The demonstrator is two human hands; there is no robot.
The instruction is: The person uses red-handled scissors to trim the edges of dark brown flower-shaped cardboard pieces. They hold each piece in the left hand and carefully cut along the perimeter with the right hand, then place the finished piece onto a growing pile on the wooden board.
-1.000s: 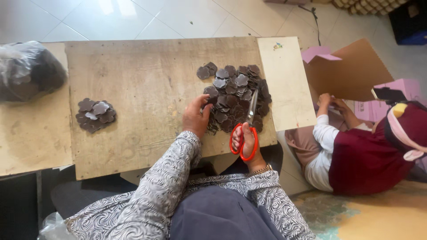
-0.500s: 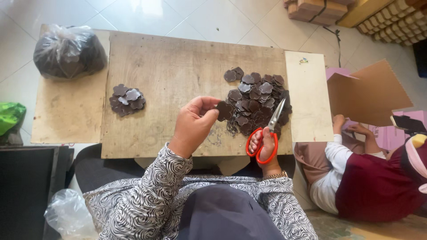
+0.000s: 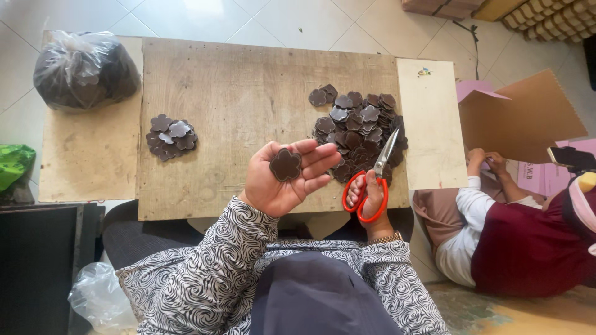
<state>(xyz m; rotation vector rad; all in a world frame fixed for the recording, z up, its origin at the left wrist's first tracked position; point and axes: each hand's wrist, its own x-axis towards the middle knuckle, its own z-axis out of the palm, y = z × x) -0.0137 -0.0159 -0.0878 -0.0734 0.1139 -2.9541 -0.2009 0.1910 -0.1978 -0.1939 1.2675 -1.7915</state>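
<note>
My left hand (image 3: 282, 180) is turned palm up over the wooden board (image 3: 242, 105), with one dark brown flower-shaped piece (image 3: 285, 165) lying on its fingers. My right hand (image 3: 366, 195) grips red-handled scissors (image 3: 371, 180), blades pointing up and away over a big pile of the same flower pieces (image 3: 357, 127). A smaller heap of flower pieces (image 3: 171, 136) lies on the board's left side.
A dark plastic bag (image 3: 84, 68), full, sits on the light panel at far left. A pale board (image 3: 431, 124) adjoins on the right. Another person (image 3: 515, 242) sits at right, handling pink and brown cardboard (image 3: 518, 118). A clear bag (image 3: 99, 298) lies on the floor.
My left hand lifted a flower piece from the big pile and turned palm up with it. The scissors stayed in my right hand. The view shifted down and left.
</note>
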